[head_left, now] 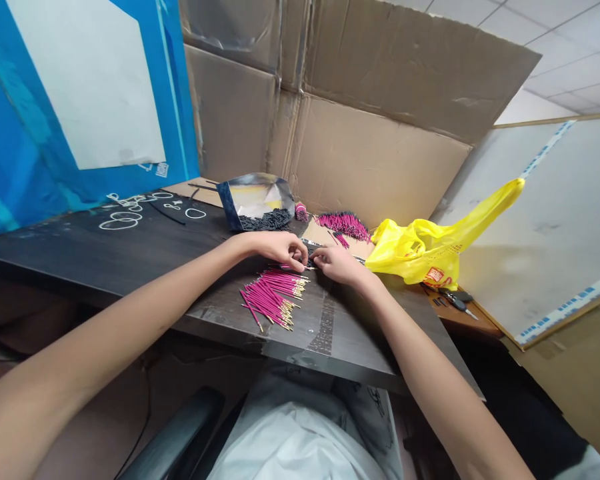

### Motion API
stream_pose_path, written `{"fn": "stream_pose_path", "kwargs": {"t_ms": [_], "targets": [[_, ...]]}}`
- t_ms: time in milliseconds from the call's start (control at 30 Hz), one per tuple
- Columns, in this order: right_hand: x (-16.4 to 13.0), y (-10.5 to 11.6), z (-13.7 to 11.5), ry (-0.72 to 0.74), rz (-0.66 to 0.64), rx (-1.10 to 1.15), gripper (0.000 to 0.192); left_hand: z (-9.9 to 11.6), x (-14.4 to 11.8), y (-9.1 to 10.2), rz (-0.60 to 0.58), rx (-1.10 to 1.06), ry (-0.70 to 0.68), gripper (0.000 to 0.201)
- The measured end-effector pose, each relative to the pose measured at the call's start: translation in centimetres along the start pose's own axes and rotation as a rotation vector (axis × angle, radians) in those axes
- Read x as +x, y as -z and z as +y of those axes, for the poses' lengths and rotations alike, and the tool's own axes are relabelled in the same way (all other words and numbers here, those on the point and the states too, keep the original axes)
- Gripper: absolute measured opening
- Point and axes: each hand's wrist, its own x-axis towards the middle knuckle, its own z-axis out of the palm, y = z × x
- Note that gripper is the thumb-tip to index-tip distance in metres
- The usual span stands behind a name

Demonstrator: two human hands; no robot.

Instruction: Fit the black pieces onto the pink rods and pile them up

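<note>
Rods [270,299]: thin, magenta, with gold-coloured ends; they lie in a loose fanned pile on the worktop [170,247], just on the near side of the left hand [283,249], gold ends mostly to the right;
Left hand: fingers curled, thumb and forefinger close to each other, so the grip is narrow; it is above the far edge of the pile; whether it holds a rod I cannot tell;
Right hand [338,264]: fingers bent, tips drawn together just beside the left fingertips; the grip looks narrow, its contents too small to make out;
Second pile [344,225]: more magenta pieces, heaped beyond the right hand, with a small cluster [341,241] just in front, on a piece of cardboard [319,233];
Pouch [229,207]: dark-edged, its mouth facing the wearer, dark pieces [266,220] inside; a magenta bundle [301,212] stands just to its right;
Yellow bag [415,250]: crumpled, to the right of the second pile; keys [459,303] lie near it on a brown surface [485,321];
White loops [121,221]: scattered on the left part of the worktop;
Cardboard panels [380,160]: upright behind the worktop; a blue panel [183,133] with a white sheet [95,80] stands at left.
</note>
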Motion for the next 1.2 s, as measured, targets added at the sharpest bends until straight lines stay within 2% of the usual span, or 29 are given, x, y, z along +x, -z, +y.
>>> {"fn": "stream_pose_path", "kwargs": {"t_ms": [100, 433, 867, 1200], "targets": [[-0.1, 0.0, 0.2, 0.012, -0.002, 0.013, 0.03, -0.2, 0.1, 0.2, -0.03, -0.005, 0.003, 0.042], [-0.2, 0.2, -0.8, -0.011, 0.025, 0.001, 0.016, -0.4, 0.6, -0.1, -0.01, 0.022, 0.015, 0.023], [0.1, -0.7, -1.1, -0.03, -0.041, -0.16, 0.019, 0.1, 0.9, -0.9, 0.019, 0.094, 0.091, 0.012], [-0.3, 0.2, 0.7, -0.043, 0.005, -0.001, 0.022, 0.3, 1.1, -1.5, 0.084, 0.147, 0.086, 0.006]]}}
